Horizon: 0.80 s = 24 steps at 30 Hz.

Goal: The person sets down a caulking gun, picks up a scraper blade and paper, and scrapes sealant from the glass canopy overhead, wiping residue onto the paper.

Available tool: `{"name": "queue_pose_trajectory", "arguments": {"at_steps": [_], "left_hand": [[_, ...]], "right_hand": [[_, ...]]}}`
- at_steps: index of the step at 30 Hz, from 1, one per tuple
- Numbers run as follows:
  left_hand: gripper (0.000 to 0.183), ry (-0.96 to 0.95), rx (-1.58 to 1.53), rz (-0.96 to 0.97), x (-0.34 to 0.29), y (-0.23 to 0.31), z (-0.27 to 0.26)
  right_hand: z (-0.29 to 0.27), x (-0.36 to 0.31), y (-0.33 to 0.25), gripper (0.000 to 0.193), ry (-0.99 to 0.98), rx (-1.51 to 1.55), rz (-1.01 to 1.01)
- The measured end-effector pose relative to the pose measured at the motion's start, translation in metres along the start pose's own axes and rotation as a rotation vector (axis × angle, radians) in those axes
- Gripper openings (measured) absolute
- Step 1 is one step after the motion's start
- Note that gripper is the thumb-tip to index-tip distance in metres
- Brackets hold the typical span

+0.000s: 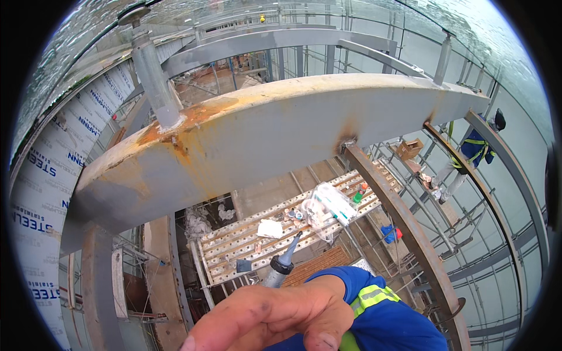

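Observation:
My right hand (272,313) reaches in from the lower right, large and close to the view. Its sleeve is blue with a yellow-green and silver reflective band. The fingers point left and bend loosely, with the thumb lower and apart; nothing shows between thumb and forefinger, though the fingertips run off the lower edge. Just beyond the knuckles stands a sealant gun (275,277) with a grey barrel, black collar and tapered grey nozzle (288,251) tilted up to the right. The hand hides its rear, so what supports it cannot be seen. My left hand is out of view.
A curved grey steel beam (281,128) with rust stains crosses ahead. Far below, a perforated plank platform (234,245) carries a plastic bag (319,213), a white sheet (270,229) and a green bottle (357,198). Another person (471,149) in a harness is at right among scaffolding.

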<state>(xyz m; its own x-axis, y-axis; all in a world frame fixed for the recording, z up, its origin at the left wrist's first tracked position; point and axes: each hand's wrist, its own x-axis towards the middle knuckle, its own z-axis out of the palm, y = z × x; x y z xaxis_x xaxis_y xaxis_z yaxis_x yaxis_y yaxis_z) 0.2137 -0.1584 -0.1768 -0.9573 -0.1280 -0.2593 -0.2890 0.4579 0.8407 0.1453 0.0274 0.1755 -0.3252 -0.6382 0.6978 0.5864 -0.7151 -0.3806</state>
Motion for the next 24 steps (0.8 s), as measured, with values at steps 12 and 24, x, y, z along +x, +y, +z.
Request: {"name": "queue_pose_trajectory", "arguments": {"at_steps": [12,24], "left_hand": [[0.052,-0.233,-0.035,0.091,0.037,-0.006,0.07],[0.055,-0.131,0.178,0.037,0.015,-0.045,0.013]], "right_hand": [[0.001,-0.036,-0.026,0.094,0.0,0.066,-0.302],[-0.025,-0.101,-0.158,0.057,0.374,-1.215,-0.023]]}}
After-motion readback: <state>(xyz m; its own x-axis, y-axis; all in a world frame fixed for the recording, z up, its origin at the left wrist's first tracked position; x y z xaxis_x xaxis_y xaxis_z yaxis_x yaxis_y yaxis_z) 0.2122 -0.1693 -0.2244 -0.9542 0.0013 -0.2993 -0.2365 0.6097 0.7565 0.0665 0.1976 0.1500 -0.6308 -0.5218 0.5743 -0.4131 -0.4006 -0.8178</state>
